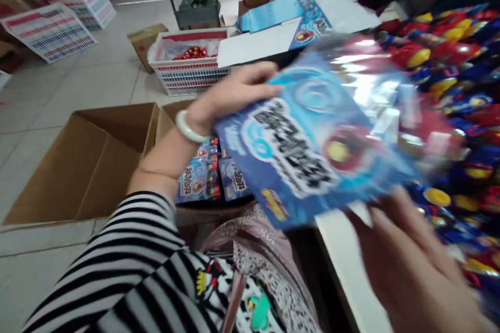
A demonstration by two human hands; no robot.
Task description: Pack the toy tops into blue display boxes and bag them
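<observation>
A blue printed display box [297,140] is tilted in front of me, inside a clear plastic bag [367,78] with red and yellow items bunched on its far side. My left hand [242,88], with a pale bangle at the wrist, is closed on its upper left edge, thumb across the front. At the lower right edge my right hand [414,250] grips the same box; motion blurs its fingers, and some are hidden. Below my left forearm, similar blue packs [195,179] lie in an open cardboard carton [113,161].
A heap of red, blue and yellow wrapped items [464,88] covers the right side. Ahead lies an opened white-and-blue printed carton [261,41]. Beyond it stand a white basket [187,70] with red items and a trolley [199,13]. More baskets [50,31] are at far left.
</observation>
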